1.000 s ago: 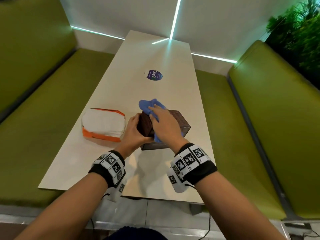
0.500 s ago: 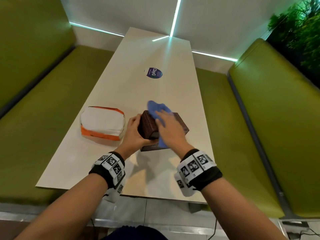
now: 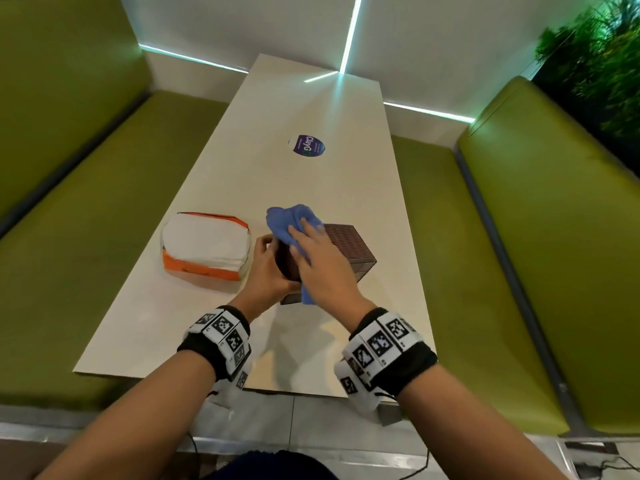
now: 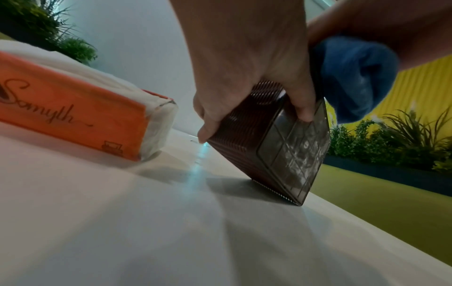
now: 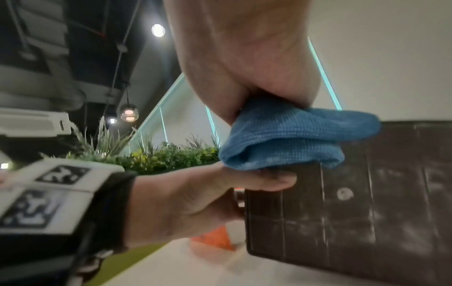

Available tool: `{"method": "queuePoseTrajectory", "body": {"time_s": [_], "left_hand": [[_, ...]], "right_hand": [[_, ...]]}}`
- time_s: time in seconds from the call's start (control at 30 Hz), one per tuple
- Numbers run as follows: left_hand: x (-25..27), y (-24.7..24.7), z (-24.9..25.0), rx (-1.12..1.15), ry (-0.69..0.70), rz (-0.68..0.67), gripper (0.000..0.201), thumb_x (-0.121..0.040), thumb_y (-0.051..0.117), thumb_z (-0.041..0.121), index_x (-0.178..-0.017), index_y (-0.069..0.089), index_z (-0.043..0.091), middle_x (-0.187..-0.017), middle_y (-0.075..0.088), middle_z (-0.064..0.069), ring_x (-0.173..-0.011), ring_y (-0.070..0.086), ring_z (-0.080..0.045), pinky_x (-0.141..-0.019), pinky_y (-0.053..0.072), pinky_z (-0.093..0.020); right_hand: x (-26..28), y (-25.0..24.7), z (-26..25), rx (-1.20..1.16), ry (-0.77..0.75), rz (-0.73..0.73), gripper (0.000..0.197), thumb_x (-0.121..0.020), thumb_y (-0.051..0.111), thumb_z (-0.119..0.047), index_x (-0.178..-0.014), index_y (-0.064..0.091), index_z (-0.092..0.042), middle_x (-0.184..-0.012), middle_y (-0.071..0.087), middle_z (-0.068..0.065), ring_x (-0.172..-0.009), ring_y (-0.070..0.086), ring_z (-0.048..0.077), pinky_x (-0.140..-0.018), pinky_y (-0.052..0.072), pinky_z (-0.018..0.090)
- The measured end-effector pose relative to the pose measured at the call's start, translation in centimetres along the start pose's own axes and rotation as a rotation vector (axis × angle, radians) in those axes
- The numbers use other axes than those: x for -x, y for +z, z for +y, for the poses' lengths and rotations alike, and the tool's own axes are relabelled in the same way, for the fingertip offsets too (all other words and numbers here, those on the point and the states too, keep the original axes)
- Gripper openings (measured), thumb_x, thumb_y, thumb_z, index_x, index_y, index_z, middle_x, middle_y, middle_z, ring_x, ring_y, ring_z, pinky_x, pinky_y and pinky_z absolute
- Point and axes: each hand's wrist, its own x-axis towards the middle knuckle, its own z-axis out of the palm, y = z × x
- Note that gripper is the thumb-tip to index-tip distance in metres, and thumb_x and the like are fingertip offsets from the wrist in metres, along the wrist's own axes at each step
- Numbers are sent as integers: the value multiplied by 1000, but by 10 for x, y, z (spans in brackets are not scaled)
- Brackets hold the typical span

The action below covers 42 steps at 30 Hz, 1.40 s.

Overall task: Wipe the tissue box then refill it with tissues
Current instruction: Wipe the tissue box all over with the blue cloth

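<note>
The brown ribbed tissue box (image 3: 351, 249) stands tipped up on one edge near the table's right side. My left hand (image 3: 268, 270) grips its left end, thumb on the box's underside (image 4: 293, 151) and fingers (image 4: 210, 123) down the ribbed side. My right hand (image 3: 320, 259) lies flat, fingers straight, and presses a blue cloth (image 3: 289, 220) onto the top left part of the box. The cloth (image 5: 288, 139) bunches out under my palm, over the box (image 5: 342, 203). An orange and white tissue pack (image 3: 204, 244) lies just left of my left hand.
The cream table (image 3: 311, 181) carries a round purple sticker (image 3: 307, 145) farther away. Green bench seats (image 3: 512, 271) run along both sides, and plants (image 3: 595, 57) stand at the far right. The tissue pack (image 4: 73, 108) sits close beside the box (image 4: 274, 139).
My right hand slid the cloth to the right across the box top, then back toward its left end. My left hand kept its hold on the box.
</note>
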Motion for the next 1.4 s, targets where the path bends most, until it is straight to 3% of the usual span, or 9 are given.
{"method": "queuePoseTrajectory", "body": {"time_s": [0.17,0.3,0.43,0.67,0.8,0.93,1.1,1.23,1.4], "left_hand": [[6,-1,-8,-26,-74,9,130,-38,79,56,-150,24,18,-126,28,5,-120,39,-9,-104,33,-19],[6,-8,-11,31,-146,13,127,-38,86,55,-148,29,24,-131,32,7,-126,41,-13,-110,39,-33],[11,-19,-4,442,-249,76,82,-59,92,19,-126,50,39,-135,47,7,-120,55,-15,-95,52,-35],[5,-15,11,891,-368,-13,88,-52,93,33,-129,56,13,-129,63,-12,-120,60,-30,-78,58,-38],[9,-7,22,900,-358,-130,90,-57,91,39,-133,53,11,-131,62,-15,-123,58,-32,-85,56,-40],[9,-21,22,733,-386,-208,116,-40,96,45,-140,42,20,-138,56,-9,-131,50,-34,-107,39,-57],[-12,-50,35,577,-367,-310,160,-36,97,41,-145,-21,48,-159,19,3,-147,20,-21,-119,17,-53],[-19,-45,51,381,-228,-477,115,-62,88,14,-149,19,42,-137,55,9,-133,46,-17,-112,37,-46],[-14,-33,36,274,-229,-205,107,-49,93,21,-139,36,28,-133,52,7,-125,49,-14,-105,45,-39]], "right_hand": [[-15,-22,71,-113,239,86,41,-104,34,-25,-144,42,-21,-152,39,4,-141,34,22,-118,23,43],[-20,-43,106,-493,493,115,29,-103,37,-20,-88,61,-16,-77,59,9,-80,54,30,-73,45,37],[4,-57,115,-1316,603,127,39,-106,30,-25,-144,33,-29,-110,59,15,-110,54,36,-101,40,55],[31,-32,91,-1377,565,-182,49,-100,34,-35,-142,37,-11,-140,48,16,-114,57,31,-101,48,44],[28,-31,80,-1372,438,-292,65,-73,80,-26,-125,48,-3,-104,57,23,-83,65,32,-74,59,45],[28,-47,74,-1266,311,-280,15,-90,60,-2,-103,52,-2,-74,72,5,-60,69,20,-59,60,38],[27,-67,83,-1007,222,-353,61,-74,72,1,-129,46,-2,-115,67,14,-96,70,24,-76,57,32],[23,-81,72,-892,202,-358,68,-75,71,12,-132,48,-18,-122,65,7,-103,66,27,-77,59,34],[24,-125,47,-686,270,-60,95,-88,67,-17,-153,0,-34,-157,28,0,-112,57,19,-63,58,20]]}}
